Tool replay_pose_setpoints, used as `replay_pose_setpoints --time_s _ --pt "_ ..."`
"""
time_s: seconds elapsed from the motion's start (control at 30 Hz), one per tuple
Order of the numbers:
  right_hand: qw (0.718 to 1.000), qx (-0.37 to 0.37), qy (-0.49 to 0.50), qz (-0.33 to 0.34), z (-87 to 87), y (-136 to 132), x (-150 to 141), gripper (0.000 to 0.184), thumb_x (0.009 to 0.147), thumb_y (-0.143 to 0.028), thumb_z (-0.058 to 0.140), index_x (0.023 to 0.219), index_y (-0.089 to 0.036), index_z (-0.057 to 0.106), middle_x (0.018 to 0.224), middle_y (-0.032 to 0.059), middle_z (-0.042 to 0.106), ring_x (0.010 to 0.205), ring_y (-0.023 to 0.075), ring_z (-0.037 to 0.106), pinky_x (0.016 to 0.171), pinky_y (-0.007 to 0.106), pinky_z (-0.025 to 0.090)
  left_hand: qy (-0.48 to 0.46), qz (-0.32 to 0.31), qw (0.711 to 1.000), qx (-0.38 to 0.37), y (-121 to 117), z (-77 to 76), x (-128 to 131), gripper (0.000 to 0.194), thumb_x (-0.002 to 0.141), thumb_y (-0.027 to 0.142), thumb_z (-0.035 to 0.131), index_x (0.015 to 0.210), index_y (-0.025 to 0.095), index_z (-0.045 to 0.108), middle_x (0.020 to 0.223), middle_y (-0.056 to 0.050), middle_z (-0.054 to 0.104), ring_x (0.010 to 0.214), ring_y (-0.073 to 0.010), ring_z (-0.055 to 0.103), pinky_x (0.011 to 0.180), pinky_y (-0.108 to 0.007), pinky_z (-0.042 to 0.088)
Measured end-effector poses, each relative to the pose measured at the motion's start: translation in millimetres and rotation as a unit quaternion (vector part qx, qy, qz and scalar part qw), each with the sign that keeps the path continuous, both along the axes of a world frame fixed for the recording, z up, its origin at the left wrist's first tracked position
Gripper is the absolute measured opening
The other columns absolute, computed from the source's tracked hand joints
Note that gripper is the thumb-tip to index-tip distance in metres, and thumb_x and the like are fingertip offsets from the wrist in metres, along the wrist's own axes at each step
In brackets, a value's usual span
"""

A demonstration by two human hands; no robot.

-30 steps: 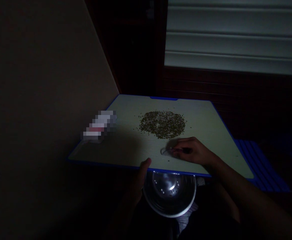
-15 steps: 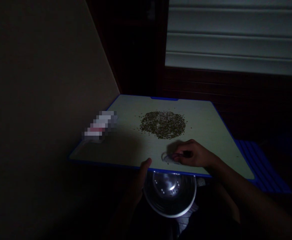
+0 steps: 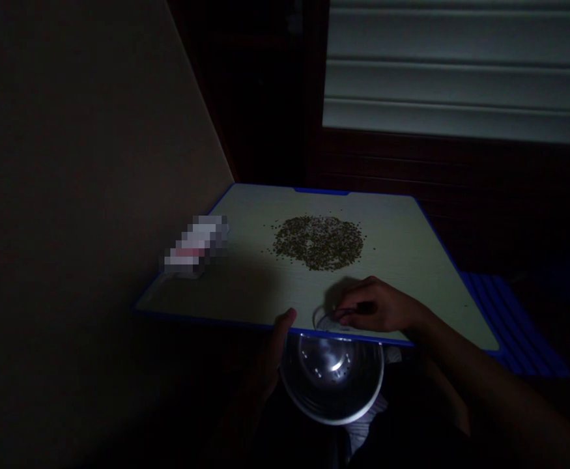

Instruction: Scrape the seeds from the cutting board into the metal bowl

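Note:
My right hand (image 3: pixel 377 305) is closed on a clear, thin, round-rimmed piece (image 3: pixel 322 318), which looks like plastic. It is held low over the near edge of a pale, blue-rimmed table (image 3: pixel 412 260). My left hand (image 3: pixel 281 335) grips that near edge with its thumb on top; its other fingers are hidden below. Beyond my right hand, small brown-green seeds or grains (image 3: pixel 318 242) lie spread in a rough round patch. Under the edge, between my hands, sits a shiny metal bowl (image 3: pixel 363 412) with a few dark specks inside.
A blurred-out white and pink packet (image 3: pixel 194 247) lies at the table's left side, beside a wall (image 3: pixel 94 163). A blue slatted seat or stool (image 3: pixel 509 319) stands to the right. Dark wooden furniture and a pale slatted panel (image 3: pixel 460 71) are behind. The room is dim.
My right hand has moved slightly toward me with the clear piece, whose rim is now closer to the table's near edge. My left hand and the seeds stay put.

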State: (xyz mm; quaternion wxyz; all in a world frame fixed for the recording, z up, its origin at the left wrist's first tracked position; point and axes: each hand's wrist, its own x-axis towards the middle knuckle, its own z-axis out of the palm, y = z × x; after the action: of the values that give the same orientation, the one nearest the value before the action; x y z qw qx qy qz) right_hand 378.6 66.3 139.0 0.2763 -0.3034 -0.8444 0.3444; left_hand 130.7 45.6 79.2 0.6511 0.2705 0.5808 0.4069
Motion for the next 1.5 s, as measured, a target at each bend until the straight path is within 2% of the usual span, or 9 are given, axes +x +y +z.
replay_pose_setpoints --time_s 0.13,0.4,0.57,0.63,0.83,1.07,1.3,1.4,1.5 --pt "1.0 -0.019 -0.013 0.003 0.4 -1 1 0.012 0.092 -0.028 0.068 0.097 -0.02 0.076 0.085 0.0035 0.076 0.072 0.0135 0.068 0.065 0.025 0.052 0.013 0.005 1.0 0.001 1 -4.4 -1 0.042 0.074 0.054 0.079 0.097 0.019 0.074 0.096 -0.006 0.078 0.105 -0.0296 0.071 0.097 -0.037 0.05" --pt "1.0 -0.025 -0.009 -0.013 -1.5 -4 1 0.01 0.091 -0.028 0.069 0.094 -0.021 0.075 0.081 0.0013 0.074 0.071 0.0128 0.066 0.065 0.025 0.051 0.005 0.006 1.0 -0.008 1 4.6 3 0.031 0.076 0.05 0.078 0.089 0.022 0.074 0.093 -0.006 0.079 0.105 -0.031 0.071 0.1 -0.04 0.05" --pt "0.979 0.042 0.048 -0.194 -4.9 0 6 0.007 0.089 -0.024 0.066 0.089 -0.019 0.071 0.075 0.0003 0.068 0.064 0.0127 0.059 0.059 0.025 0.045 0.01 0.02 0.999 0.024 2 5.3 2 0.029 0.076 0.046 0.079 0.093 0.023 0.075 0.101 -0.006 0.079 0.11 -0.0309 0.069 0.103 -0.041 0.049" --pt "0.97 0.083 0.039 -0.225 -5.3 2 8 0.006 0.088 -0.021 0.063 0.086 -0.019 0.069 0.076 0.0007 0.065 0.067 0.0138 0.058 0.062 0.026 0.044 0.023 0.022 0.999 0.03 2 5.8 1 0.03 0.076 0.047 0.08 0.095 0.024 0.076 0.105 -0.006 0.078 0.114 -0.0308 0.068 0.105 -0.04 0.047" --pt "0.985 0.093 -0.038 -0.143 -8.1 5 8 0.009 0.085 -0.017 0.063 0.078 -0.021 0.059 0.073 -0.0007 0.058 0.065 0.0136 0.054 0.06 0.026 0.04 0.011 0.03 0.998 0.049 0 5.0 1 0.034 0.078 0.046 0.079 0.103 0.024 0.074 0.117 -0.007 0.076 0.12 -0.0313 0.065 0.107 -0.041 0.046" --pt "0.946 0.104 -0.065 -0.301 -18.4 10 15 0.009 0.087 -0.023 0.064 0.079 -0.02 0.059 0.073 -0.0001 0.06 0.064 0.0141 0.053 0.06 0.027 0.038 -0.011 0.017 1.0 0.011 1 -2.4 -1 0.041 0.075 0.049 0.081 0.103 0.019 0.075 0.111 -0.01 0.077 0.117 -0.0307 0.067 0.107 -0.04 0.045" --pt "0.903 0.136 -0.034 -0.407 -16.0 14 16 0.007 0.087 -0.022 0.06 0.087 -0.019 0.067 0.082 0.0038 0.067 0.074 0.0181 0.061 0.067 0.029 0.043 -0.016 0.016 1.0 0.015 3 -8.2 0 0.039 0.073 0.05 0.082 0.097 0.02 0.076 0.109 -0.008 0.078 0.116 -0.0311 0.067 0.103 -0.039 0.048" --pt "0.913 0.145 -0.005 -0.38 -13.8 12 17 0.009 0.088 -0.02 0.058 0.089 -0.019 0.067 0.083 0.0037 0.067 0.075 0.0184 0.062 0.068 0.03 0.045 -0.032 0.007 0.999 0.019 5 -15.8 0 0.041 0.075 0.052 0.08 0.1 0.02 0.076 0.111 -0.008 0.077 0.118 -0.0309 0.066 0.105 -0.039 0.047" --pt "0.96 0.13 0.002 -0.249 -12.9 10 15 0.009 0.089 -0.021 0.06 0.093 -0.021 0.068 0.085 0.0033 0.068 0.077 0.0181 0.063 0.069 0.03 0.047 -0.036 -0.006 0.999 0.011 5 -20.0 -1 0.046 0.077 0.054 0.078 0.106 0.017 0.075 0.117 -0.009 0.075 0.124 -0.0302 0.063 0.109 -0.039 0.043"
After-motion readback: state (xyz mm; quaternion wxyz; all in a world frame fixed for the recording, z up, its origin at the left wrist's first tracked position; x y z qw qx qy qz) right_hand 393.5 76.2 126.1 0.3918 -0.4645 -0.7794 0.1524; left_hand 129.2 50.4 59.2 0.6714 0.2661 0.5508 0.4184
